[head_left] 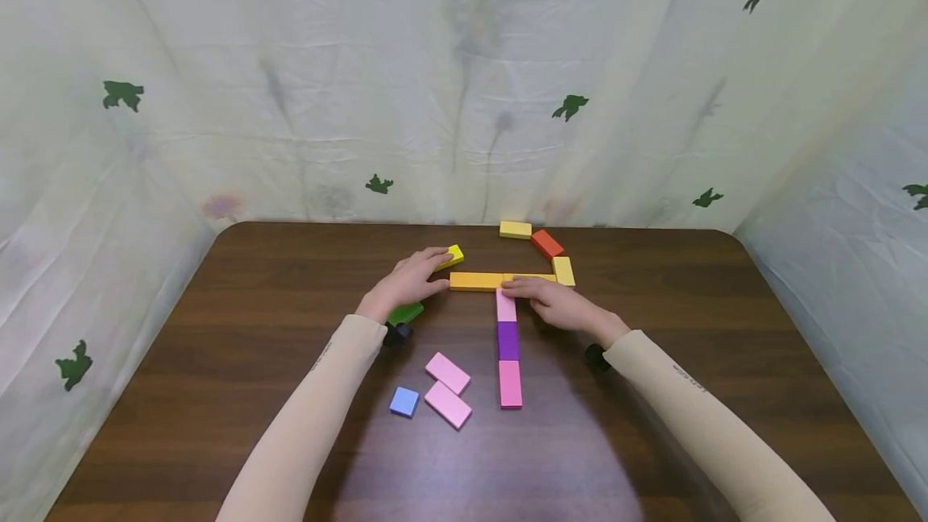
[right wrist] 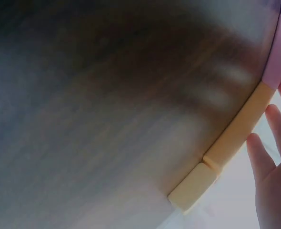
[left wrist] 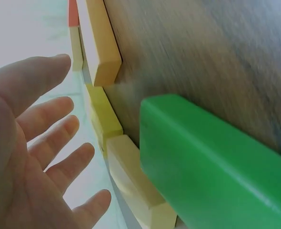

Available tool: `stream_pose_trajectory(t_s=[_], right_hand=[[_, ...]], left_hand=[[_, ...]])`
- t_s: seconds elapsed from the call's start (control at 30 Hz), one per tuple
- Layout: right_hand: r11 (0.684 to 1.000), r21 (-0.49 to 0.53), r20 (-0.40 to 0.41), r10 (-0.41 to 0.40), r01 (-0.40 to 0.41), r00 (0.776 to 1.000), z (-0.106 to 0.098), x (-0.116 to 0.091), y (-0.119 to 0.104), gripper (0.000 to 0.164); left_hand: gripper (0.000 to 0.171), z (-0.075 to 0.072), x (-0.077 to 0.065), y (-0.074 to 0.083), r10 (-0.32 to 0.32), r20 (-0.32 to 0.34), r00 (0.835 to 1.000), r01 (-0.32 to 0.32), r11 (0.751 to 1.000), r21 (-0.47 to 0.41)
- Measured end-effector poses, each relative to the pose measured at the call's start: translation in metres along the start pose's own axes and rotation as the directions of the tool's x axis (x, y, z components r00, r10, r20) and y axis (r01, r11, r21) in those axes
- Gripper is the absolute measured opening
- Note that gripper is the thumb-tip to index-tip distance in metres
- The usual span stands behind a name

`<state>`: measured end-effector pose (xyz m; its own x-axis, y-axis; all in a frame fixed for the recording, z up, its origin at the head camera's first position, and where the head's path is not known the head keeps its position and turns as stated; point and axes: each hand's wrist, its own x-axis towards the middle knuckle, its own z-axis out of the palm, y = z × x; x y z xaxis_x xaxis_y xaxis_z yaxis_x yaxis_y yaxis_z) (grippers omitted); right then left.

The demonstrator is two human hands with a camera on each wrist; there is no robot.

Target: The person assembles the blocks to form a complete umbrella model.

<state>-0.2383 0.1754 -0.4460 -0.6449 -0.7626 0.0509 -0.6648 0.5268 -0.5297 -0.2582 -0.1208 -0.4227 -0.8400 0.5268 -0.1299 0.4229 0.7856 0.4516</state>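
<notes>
My left hand (head_left: pixel 409 276) is held over a yellow block (head_left: pixel 456 254), fingers spread and fairly straight. In the left wrist view a cream block (left wrist: pixel 133 176) and a green block (left wrist: pixel 207 167) lie close by; the head view shows the green one partly hidden under the wrist. With its fingers extended, my right hand (head_left: pixel 558 303) has its fingertips at the junction of the orange row and a pink block (head_left: pixel 506 308). That row consists of a left orange block (head_left: pixel 474 281) and another orange block (right wrist: pixel 240 131), end to end. Neither hand grips anything.
Below the pink block, a purple block (head_left: pixel 508 341) and a pink one (head_left: pixel 511 385) continue the line. Cream blocks (head_left: pixel 563 271) (head_left: pixel 515 229) and a red block (head_left: pixel 547 243) curve behind the row. Two loose pink blocks (head_left: pixel 448 403) and a blue block (head_left: pixel 404 402) lie front left.
</notes>
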Motion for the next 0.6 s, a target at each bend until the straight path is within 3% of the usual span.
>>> stream_pose_trajectory(t_s=[0.23, 0.6], right_hand=[[1.0, -0.012, -0.012, 0.007, -0.007, 1.0, 0.004, 0.001, 0.002, 0.045], [0.999, 0.026, -0.024, 0.039, -0.038, 0.999, 0.005, 0.001, 0.003, 0.046]], left_hand=[[0.053, 0.0, 0.004, -0.009, -0.019, 0.015, 1.0, 0.019, 1.0, 0.003], [0.045, -0.001, 0.016, -0.009, -0.045, 0.035, 0.998, 0.043, 0.996, 0.074]])
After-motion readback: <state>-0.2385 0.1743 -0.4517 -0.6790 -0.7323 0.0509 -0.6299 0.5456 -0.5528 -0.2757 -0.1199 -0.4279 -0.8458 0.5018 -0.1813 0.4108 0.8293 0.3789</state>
